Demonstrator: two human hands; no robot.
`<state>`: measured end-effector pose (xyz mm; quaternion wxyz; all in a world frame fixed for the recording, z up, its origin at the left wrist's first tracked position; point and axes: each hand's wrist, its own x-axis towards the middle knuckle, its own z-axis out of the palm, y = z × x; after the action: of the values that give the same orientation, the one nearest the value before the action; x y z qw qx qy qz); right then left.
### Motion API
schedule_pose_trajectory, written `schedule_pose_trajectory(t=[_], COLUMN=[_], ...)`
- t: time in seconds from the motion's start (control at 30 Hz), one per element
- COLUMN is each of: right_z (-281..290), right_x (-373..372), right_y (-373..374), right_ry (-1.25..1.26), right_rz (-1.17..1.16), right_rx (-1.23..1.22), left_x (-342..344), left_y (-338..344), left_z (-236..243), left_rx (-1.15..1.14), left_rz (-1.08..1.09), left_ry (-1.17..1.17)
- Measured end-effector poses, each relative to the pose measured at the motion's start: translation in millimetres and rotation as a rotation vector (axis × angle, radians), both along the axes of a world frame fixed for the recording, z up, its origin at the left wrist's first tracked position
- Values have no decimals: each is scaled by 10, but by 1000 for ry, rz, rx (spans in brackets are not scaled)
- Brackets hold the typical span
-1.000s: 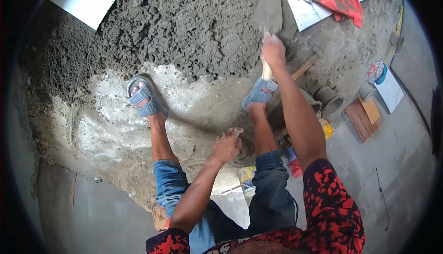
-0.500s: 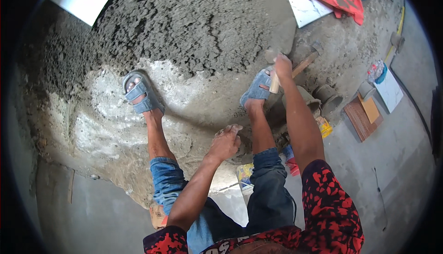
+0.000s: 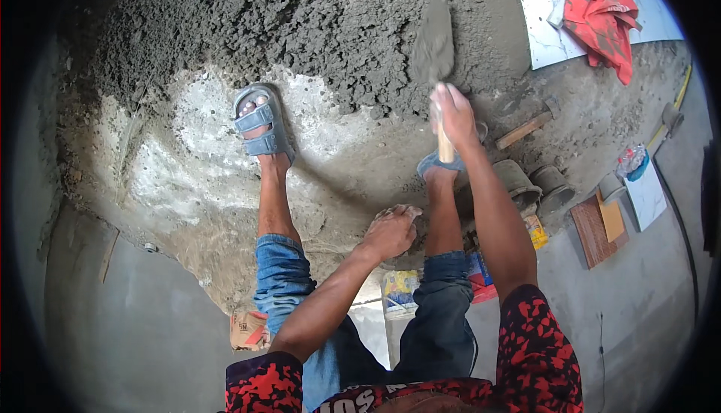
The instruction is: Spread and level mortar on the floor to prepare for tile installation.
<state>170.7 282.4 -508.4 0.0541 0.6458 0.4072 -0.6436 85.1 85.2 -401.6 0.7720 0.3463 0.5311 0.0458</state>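
Note:
My right hand is wrapped round the wooden handle of a trowel. Its mortar-coated blade lies over the wet grey mortar, pointing away from me, near where the rough surface meets a smoothed strip. My left hand hovers between my legs, its dusty fingers curled in, with nothing seen in them. Just right of my right hand, a hammer with a wooden handle rests on the ground. My sandalled feet stand on the bare rough floor at the mortar's near edge.
White marbled tiles lie at the far right, a red cloth bag on them. Buckets stand beside my right forearm. Further right are a brown board and a white tile. A paper sack sits near my left leg.
My right hand has swung the trowel leftward from the smooth mortar's edge onto the rougher mortar. The view has shifted, and the left hand stays curled between the legs.

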Motion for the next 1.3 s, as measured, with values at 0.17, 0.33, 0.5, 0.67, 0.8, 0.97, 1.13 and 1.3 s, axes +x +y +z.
schedule_pose_trajectory(t=[0.17,0.33,0.5,0.67,0.8,0.97,1.13,1.3], right_z=[-227,-136,-200,-146,-227,-214,-353,117], right_x=[-724,-213,670,979,857,-261,463,753], right_y=[35,-179,361,117,-123,-30,-393,-398], right_ry=[-24,-150,-503,-688,-406,-57,-228,-348], right_rz=[677,1173,1256,941,571,148,959,850], right_rx=[-199,125,429,448,411,-350,293,398], left_x=[28,-89,3,-21,44,-53,6,-55], left_y=[15,13,-29,17,-49,-62,-18,16], left_z=[-19,-29,-6,-9,-26,14,26,56], left_rx=[-36,-40,29,9,14,-33,8,38], left_rz=[-55,-16,-9,-11,-31,-23,-5,34], left_ry=[-15,-3,-5,-10,-10,8,34,27])
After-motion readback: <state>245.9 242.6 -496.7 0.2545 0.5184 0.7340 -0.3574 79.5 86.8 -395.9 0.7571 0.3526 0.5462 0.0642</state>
